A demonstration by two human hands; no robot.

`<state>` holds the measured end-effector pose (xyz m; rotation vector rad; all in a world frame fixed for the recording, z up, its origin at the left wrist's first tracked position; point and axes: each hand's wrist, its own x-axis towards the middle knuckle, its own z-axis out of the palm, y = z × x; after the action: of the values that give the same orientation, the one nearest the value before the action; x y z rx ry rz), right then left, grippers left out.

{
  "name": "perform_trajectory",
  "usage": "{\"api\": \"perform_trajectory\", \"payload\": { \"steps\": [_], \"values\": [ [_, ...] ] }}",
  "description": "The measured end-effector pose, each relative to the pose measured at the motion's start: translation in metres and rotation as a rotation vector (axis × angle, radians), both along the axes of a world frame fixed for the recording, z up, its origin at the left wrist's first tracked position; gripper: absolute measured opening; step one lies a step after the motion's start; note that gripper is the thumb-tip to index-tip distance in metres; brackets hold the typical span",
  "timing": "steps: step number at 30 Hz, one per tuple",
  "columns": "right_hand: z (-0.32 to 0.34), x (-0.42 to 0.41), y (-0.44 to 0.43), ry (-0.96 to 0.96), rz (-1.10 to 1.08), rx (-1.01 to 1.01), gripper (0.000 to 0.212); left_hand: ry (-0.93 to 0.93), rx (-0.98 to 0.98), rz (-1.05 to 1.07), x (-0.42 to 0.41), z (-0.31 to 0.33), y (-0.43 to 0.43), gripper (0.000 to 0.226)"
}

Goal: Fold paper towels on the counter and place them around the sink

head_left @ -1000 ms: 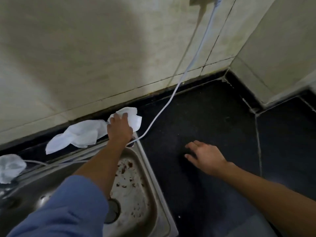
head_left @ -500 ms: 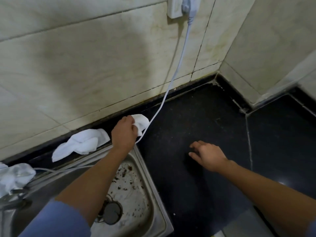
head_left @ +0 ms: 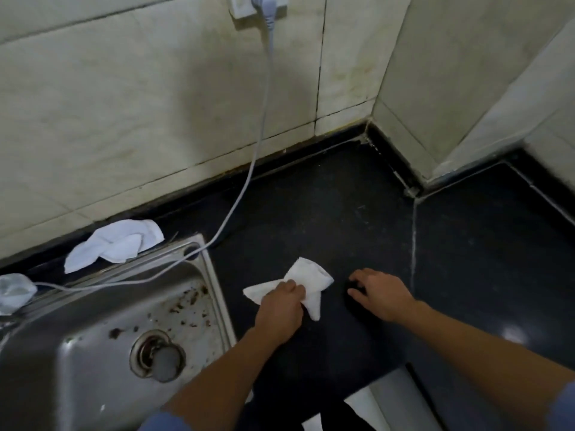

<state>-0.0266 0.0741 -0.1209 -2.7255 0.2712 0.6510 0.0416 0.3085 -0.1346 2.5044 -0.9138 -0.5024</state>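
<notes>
Sleeves: blue cuffs at the near edge, the left sleeve (head_left: 165, 423) low at the centre, the right sleeve (head_left: 563, 405) at the far right corner; both forearms are bare.
Sink (head_left: 214, 275): steel basin at near left, its right rim running along the dark bench; brown specks scattered over the bottom.
Drain (head_left: 157, 356): round metal fitting in the basin floor, near the left forearm.
Left hand (head_left: 281, 309): on the bench just right of the sink rim, back of the hand up; its fingers (head_left: 295, 289) are curled over the towel and grasp it against the bench.
Towel (head_left: 311, 278): white, partly folded, lying on the bench just right of the sink; one flap points left from under the hand, one points near, and a broader part spreads far and right.
Right hand (head_left: 382, 293): right of the towel and apart from it; its fingers (head_left: 357, 278) are spread and released, tips down on the bench, grasping nothing.
Bench (head_left: 311, 206): black and glossy, with a pale seam running near to far on the right.
Second towel (head_left: 115, 244): white, crumpled, on the strip of bench behind the sink's far rim, against the foot of the wall.
Wad (head_left: 14, 292): pale bundle at the far left edge beside the sink; whether it is paper I cannot tell.
Cord (head_left: 266, 88): white, dropping from the wall, touching the bench at the sink's far right corner, then trailing left over the basin to the wad.
Wall (head_left: 124, 104): cream tiles, stained, meeting a second tiled wall at a corner on the far right.
Socket (head_left: 280, 10): white plate at the top edge, with the plug (head_left: 264, 7) of the cord in it.
</notes>
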Motion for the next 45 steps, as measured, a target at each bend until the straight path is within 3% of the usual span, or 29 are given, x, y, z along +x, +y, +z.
{"api": "perform_trajectory", "payload": {
  "steps": [3,7,9,12,14,20,26,29,35,39,42,45],
  "values": [
    [-0.007,0.004,-0.010,-0.005,0.028,0.038,0.038,0.073,0.094,0.020,-0.015,0.001,0.005,0.030],
    [-0.004,0.025,0.001,-0.175,0.014,0.104,0.032,-0.011,0.045,0.223,-0.012,0.011,0.018,0.030],
    [-0.003,0.036,0.013,-0.233,0.017,0.156,0.035,-0.024,0.143,0.264,-0.001,0.012,0.027,0.037],
    [-0.005,0.049,0.031,-0.095,0.088,0.158,0.044,0.017,0.382,0.166,0.010,0.006,0.033,0.048],
    [-0.009,0.045,0.038,-0.020,0.163,0.108,0.035,-0.004,0.450,0.121,0.009,0.003,0.032,0.037],
    [0.004,0.010,0.024,-0.243,0.045,0.250,0.027,0.128,0.360,0.111,-0.002,0.005,0.032,0.013],
    [0.027,0.045,0.016,-0.388,-0.123,0.370,0.017,0.204,0.290,0.169,-0.006,0.002,0.035,0.037],
    [0.024,0.072,0.015,-0.349,-0.140,0.366,0.015,0.168,0.296,0.189,-0.003,0.000,0.032,0.016],
    [-0.005,0.114,0.003,-0.272,-0.290,0.229,0.022,0.045,0.136,0.545,0.037,0.005,0.034,0.008],
    [-0.019,0.105,-0.006,-0.155,-0.429,0.328,0.036,0.018,0.073,0.664,0.050,0.006,0.033,0.014],
    [-0.017,0.079,-0.013,-0.095,-0.505,0.488,0.054,-0.011,0.037,0.594,0.028,0.009,0.019,0.010],
    [-0.019,0.057,-0.017,-0.018,-0.470,0.499,0.030,-0.029,0.025,0.353,-0.010,0.008,-0.006,0.015]
  ]
}}
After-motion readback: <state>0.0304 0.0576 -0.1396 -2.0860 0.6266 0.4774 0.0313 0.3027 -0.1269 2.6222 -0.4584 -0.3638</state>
